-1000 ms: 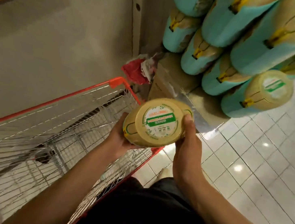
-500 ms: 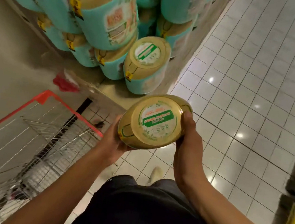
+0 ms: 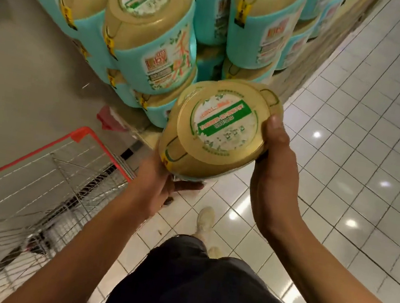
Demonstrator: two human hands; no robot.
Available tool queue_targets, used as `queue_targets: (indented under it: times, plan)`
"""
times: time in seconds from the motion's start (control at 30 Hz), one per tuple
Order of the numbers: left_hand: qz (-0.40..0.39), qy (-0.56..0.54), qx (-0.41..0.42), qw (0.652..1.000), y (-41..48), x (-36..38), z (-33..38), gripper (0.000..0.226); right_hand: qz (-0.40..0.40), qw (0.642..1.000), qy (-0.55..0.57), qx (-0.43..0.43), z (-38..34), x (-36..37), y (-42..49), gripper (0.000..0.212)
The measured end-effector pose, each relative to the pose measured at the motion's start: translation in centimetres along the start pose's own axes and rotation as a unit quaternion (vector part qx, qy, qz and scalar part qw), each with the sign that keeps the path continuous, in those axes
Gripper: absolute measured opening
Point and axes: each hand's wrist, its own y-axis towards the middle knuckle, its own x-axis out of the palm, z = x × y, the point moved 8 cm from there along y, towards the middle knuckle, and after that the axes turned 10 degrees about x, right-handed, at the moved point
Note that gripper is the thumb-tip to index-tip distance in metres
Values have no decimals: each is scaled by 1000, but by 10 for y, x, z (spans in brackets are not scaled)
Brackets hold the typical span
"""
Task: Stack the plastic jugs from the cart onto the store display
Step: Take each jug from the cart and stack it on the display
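Left grip (image 3: 159, 188) cups plastic jug (image 3: 222, 129) from below, right grip (image 3: 276, 169) clamps its side; display stack (image 3: 151, 49) just beside.

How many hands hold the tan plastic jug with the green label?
2. The left hand holds the tan plastic jug from below at its lower left; the right hand grips its right edge.

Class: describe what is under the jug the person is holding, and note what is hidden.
The left hand supports the held jug from beneath, above the tiled floor. The jug covers its own base and where the hand meets it.
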Motion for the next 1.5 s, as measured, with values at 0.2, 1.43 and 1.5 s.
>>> queue_targets:
  times: [0.2,1.43,1.5]
  plan:
    - [81,-38,36,995,41,-8,50,46,-38,999,5,-34,-33,37,53,42]
    - [441,185,229,848,43,28,4,91,-404,874,-260,-72,9,28,175,73]
    - [441,185,242,845,45,27,2,92,-400,872,-270,-86,9,27,174,72]
